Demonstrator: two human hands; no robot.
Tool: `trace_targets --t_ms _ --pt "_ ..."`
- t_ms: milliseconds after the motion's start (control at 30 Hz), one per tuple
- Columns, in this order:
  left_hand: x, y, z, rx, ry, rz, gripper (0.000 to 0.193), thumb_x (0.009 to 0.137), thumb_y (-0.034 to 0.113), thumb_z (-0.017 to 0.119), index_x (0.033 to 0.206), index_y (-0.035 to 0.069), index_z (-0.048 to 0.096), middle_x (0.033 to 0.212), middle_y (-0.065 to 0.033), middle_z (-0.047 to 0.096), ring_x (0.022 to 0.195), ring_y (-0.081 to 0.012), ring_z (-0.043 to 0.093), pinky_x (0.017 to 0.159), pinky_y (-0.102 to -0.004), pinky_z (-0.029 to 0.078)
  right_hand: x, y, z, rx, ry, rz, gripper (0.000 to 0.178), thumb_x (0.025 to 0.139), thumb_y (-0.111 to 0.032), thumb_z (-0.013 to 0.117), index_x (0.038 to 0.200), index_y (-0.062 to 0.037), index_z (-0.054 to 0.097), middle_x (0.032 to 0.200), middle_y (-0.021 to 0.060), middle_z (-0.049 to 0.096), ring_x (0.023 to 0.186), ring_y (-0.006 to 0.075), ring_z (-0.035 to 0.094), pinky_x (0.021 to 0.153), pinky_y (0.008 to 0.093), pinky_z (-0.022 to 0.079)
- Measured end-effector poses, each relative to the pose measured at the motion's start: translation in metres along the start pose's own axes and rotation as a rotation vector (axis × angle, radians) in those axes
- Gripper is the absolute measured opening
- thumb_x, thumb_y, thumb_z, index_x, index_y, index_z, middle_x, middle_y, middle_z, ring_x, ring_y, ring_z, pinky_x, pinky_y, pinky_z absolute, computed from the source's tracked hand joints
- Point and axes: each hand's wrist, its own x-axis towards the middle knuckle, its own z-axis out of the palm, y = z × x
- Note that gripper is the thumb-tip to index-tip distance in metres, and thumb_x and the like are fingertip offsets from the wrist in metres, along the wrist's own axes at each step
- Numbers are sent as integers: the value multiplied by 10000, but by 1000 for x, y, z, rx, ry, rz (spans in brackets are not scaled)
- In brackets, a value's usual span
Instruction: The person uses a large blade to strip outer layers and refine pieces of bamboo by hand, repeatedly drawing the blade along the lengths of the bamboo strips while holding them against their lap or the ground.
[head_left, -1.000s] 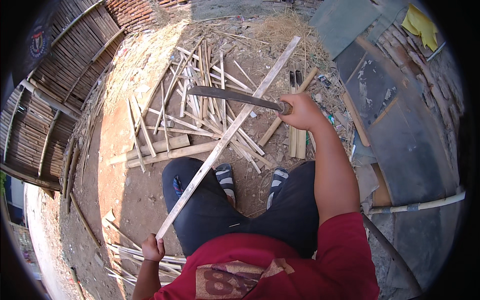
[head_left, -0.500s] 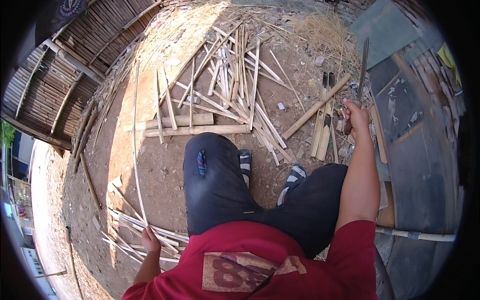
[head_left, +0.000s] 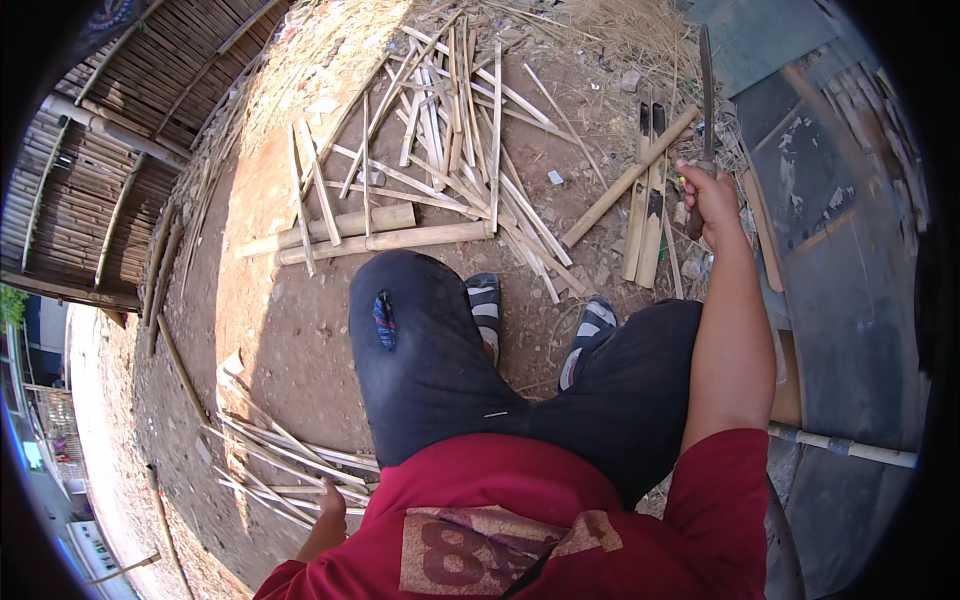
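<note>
My right hand [head_left: 712, 200] is closed round the handle of a machete, whose long dark blade [head_left: 707, 90] points up and away at the right. My left hand [head_left: 330, 505] is low at the left, with a finger stretched out and no strip held up in it. It is beside a pile of split bamboo strips [head_left: 285, 455] on the ground. Just left of the machete, a bamboo pole [head_left: 630, 178] lies slanted across split dark-ended bamboo pieces [head_left: 648, 235]. My sandalled feet [head_left: 590, 335] rest on the dirt between.
A heap of bamboo strips [head_left: 450, 120] spreads ahead, its near side by two thick bamboo poles [head_left: 390, 240]. Dark panels [head_left: 840, 290] line the right side. Slatted bamboo walls [head_left: 70, 190] stand at the left, with dry straw [head_left: 610, 40] at the far end.
The long thin strip that my left hand held upright is let go and no longer stands up; the hand has moved down and slightly right. My right hand still grips the machete.
</note>
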Motion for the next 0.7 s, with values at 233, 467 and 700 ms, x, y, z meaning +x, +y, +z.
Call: trace_targets --t_ms 233,467,700 --pt "13 103 22 1 -368 566 900 1012 657 428 1548 -42 243 1399 -319 534 1298 -413 546 1097 -453 423 -6 -9 8 46 13 23 303 899 -286 784 804 -133 541 669 -47 514 538 66 451 511 234 374" --pt "-51 272 49 -256 -615 823 694 1068 481 473 1507 -22 287 1299 -208 600 1169 -266 609 987 -363 501 3 -6 -5 448 -2 187 247 925 -288 761 918 -135 567 678 -51 495 544 63 478 512 257 416" --pt "-92 418 88 -265 -728 1183 599 1018 329 629 1472 15 397 1326 -193 601 1187 -244 594 1014 -354 474 19 9 -25 642 143 310 151 964 -209 691 904 -152 565 653 -74 496 567 56 490 540 265 433"
